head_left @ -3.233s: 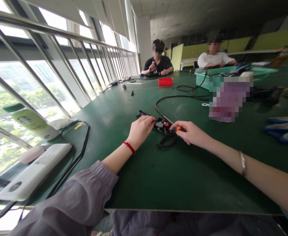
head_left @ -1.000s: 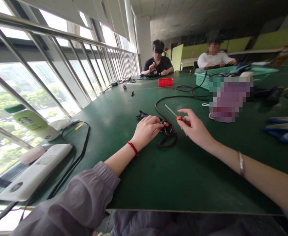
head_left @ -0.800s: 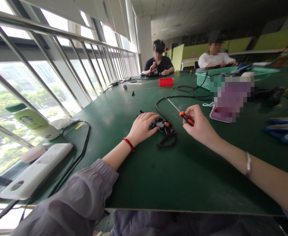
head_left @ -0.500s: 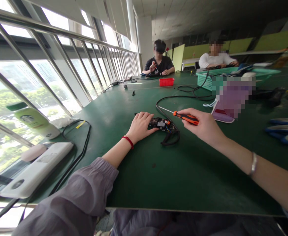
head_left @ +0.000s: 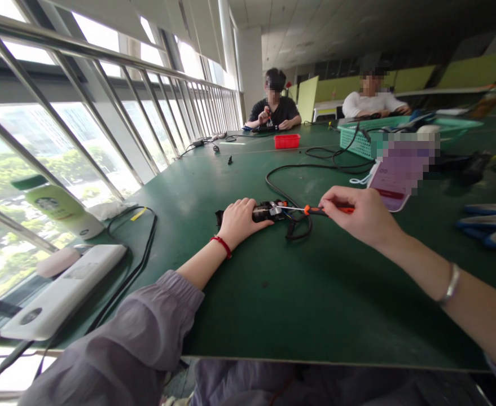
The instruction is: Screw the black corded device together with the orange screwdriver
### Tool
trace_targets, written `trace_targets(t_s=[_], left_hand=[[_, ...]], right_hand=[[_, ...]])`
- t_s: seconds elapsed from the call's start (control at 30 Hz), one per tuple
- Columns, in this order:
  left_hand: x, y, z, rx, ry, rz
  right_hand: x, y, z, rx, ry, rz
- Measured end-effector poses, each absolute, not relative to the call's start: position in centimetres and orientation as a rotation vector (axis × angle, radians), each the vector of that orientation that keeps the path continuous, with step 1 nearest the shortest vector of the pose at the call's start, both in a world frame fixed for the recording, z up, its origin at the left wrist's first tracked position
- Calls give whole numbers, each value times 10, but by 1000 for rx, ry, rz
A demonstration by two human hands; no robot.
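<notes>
On the green table lies a small black device (head_left: 263,212) with its inner parts and thin wires exposed; its exact kind I cannot make out. My left hand (head_left: 241,219) is closed over its left part and holds it against the tabletop, hiding some of it. A black cord (head_left: 268,179) runs from the device's right end. In my right hand (head_left: 355,213) is a screwdriver (head_left: 311,210) with an orange and black handle, gripped in a pinch. Its metal shaft points left, and the tip is at the exposed parts of the device.
A phone (head_left: 394,177) leans beside a green basket (head_left: 353,140) of items. Gloves (head_left: 491,225) lie at the right. A red tray (head_left: 287,141) stands farther back. A bottle (head_left: 57,207) and a white power bank (head_left: 67,290) are at the left. Two people sit across the table.
My right hand has turned the screwdriver level and brought its tip down to the device. The device lies turned slightly under my left hand, its left end now showing.
</notes>
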State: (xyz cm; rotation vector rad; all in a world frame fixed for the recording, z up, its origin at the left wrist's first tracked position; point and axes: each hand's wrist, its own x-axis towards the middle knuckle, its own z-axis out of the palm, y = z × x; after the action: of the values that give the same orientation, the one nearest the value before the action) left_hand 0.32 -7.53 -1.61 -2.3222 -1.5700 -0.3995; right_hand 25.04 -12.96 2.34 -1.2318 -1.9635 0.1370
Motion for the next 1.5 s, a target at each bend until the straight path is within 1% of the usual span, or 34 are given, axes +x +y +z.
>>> trace_targets(t_s=[0.7,0.93,1.07,1.17,1.27,1.5], left_hand=[[12,-84,-9,-2158,-1792,-366],[12,-84,-10,-2159,-1752,-350],[11,-83,-12,-2172,-1736,-356],[10,-83,-12,-2197,-1713,-369],[10,-84,-11,-2204,-1710,-368],[11,-84,-11,-2207,-1704,-384]], right_hand=[[247,-130,22,-1292,-1987,169],[247,-128,17,-1310,-2004,246],[247,-131,19,-1367,-2079,217],[247,-133,22,-1388,-2107,265],[248,-134,21,-1318,-2069,250],[246,-133,17,-959,-1912,29]])
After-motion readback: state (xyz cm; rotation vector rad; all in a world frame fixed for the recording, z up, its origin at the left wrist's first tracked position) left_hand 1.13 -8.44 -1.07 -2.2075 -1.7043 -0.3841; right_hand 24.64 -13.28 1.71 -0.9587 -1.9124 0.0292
